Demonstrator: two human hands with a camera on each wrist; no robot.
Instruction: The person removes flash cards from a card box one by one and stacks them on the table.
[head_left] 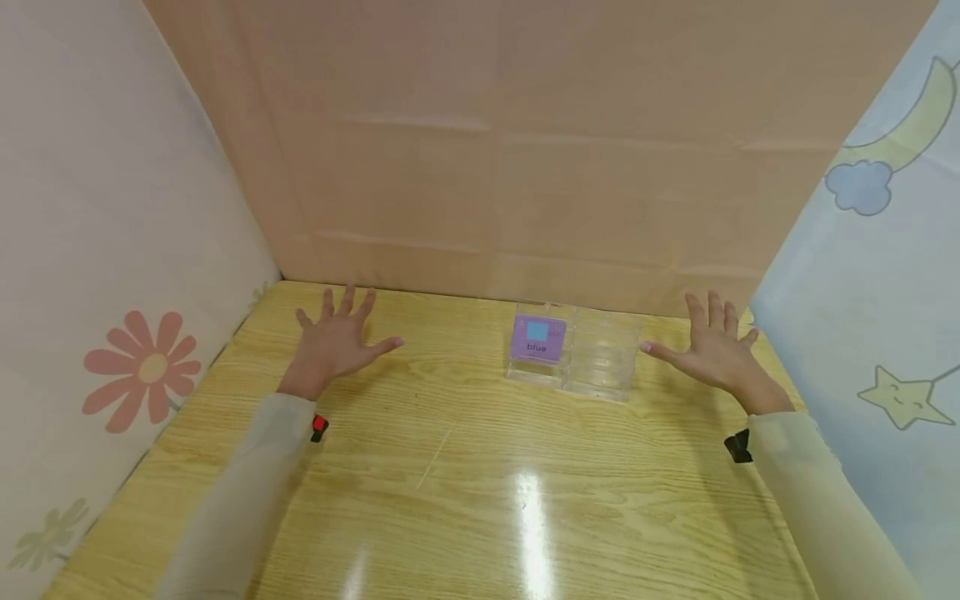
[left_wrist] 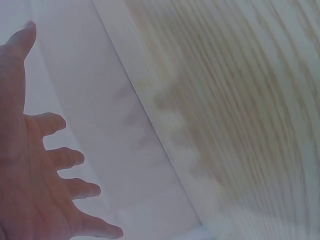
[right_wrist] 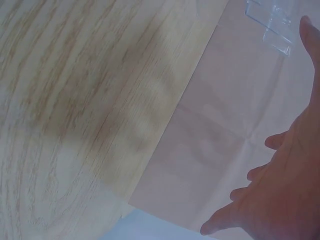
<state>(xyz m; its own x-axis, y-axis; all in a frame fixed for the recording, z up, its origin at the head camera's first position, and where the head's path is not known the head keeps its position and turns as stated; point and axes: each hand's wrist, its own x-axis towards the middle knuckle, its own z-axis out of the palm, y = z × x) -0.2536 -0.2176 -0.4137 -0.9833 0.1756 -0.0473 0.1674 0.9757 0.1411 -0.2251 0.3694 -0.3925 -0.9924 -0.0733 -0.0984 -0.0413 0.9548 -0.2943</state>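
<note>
Ten spread fingers (head_left: 348, 302) flank the clear plastic rack (head_left: 602, 358), which sits just beside the right thumb (head_left: 664, 352).

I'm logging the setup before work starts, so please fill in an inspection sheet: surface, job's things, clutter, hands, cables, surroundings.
Surface: wood table, glare toward the near side; one thin pale streak, scratch or thread unclear.
Job's things: clear rack near the table's far edge; purple card reading "blue" in its left half.
Clutter: nothing seen.
Hands: left hand and right hand both spread, holding nothing; right thumb points toward the rack.
Cables: nothing seen.
Surroundings: brown backdrop behind, flower-print panel left, moon-and-star panel right.
</note>
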